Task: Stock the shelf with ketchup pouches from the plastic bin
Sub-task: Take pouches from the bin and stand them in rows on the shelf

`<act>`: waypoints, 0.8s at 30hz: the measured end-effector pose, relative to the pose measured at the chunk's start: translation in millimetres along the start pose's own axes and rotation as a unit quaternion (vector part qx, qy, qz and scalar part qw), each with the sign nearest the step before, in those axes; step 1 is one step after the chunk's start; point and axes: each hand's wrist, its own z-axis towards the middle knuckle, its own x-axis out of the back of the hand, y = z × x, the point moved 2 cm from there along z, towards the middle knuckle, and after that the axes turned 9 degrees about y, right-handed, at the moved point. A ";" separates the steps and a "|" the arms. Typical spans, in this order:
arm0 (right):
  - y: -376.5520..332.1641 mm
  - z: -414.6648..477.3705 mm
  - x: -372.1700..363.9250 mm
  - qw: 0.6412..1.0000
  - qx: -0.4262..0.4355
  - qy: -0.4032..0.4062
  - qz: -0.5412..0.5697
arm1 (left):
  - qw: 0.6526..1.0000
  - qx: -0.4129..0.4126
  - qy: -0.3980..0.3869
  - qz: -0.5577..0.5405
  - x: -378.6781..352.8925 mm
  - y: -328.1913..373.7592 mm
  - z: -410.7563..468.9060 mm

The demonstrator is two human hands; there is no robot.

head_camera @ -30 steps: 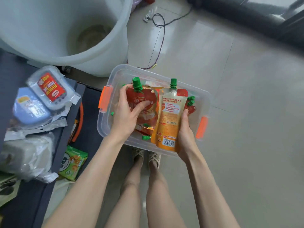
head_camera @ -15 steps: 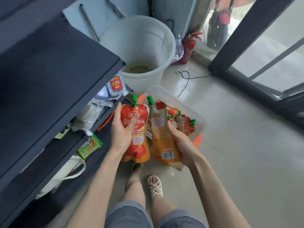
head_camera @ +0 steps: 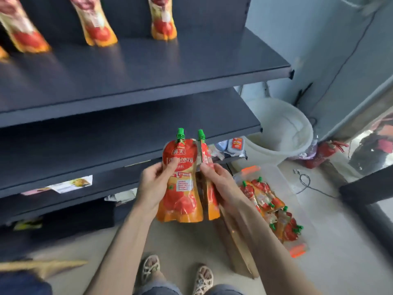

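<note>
Left hand (head_camera: 154,186): closed on front ketchup pouch (head_camera: 180,184), thumb across its face, fingers behind; pouch upright, green cap up, label toward camera.
Right hand (head_camera: 221,186): closed on second pouch (head_camera: 209,188), held edge-on just beside the first, the two touching or nearly so; fingertips pinch its near edge.
Hand pose: both forearms reach forward from below, wrists roughly level, palms turned inward toward each other, pouches held in front of the middle shelf edge.
Plastic bin (head_camera: 297,211): on floor at right, more pouches lying flat inside.
Top shelf (head_camera: 191,60): three pouches standing in a row at the back, blurred; bare board in front and to the right.
Step in hand (judgement): carrying two pouches up to shelve.
How to do well: place one at a time, set the flat base down first, cap up, label out, in line with the standing row; release only once it stands, as soft pouches probably topple.
</note>
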 end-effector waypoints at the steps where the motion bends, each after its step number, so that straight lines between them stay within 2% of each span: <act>1: -7.3 1.9 -17.2 0.999 0.021 -0.007 -0.029 | 1.000 -0.006 0.008 -0.008 13.5 7.9 0.9; 6: -32.9 13.1 -107.1 0.989 0.084 -0.045 -0.116 | 0.998 -0.029 0.056 -0.030 97.3 41.5 16.6; 12: -51.4 30.2 -225.5 0.992 0.086 -0.068 -0.064 | 0.994 -0.063 0.060 -0.070 206.4 86.5 48.4; 16: -69.0 39.7 -292.7 0.984 0.149 -0.064 -0.068 | 0.988 -0.121 0.059 -0.069 270.8 119.6 75.8; 24: -118.9 72.6 -392.7 0.969 0.236 -0.050 -0.060 | 0.965 -0.221 0.116 -0.079 349.4 187.3 135.5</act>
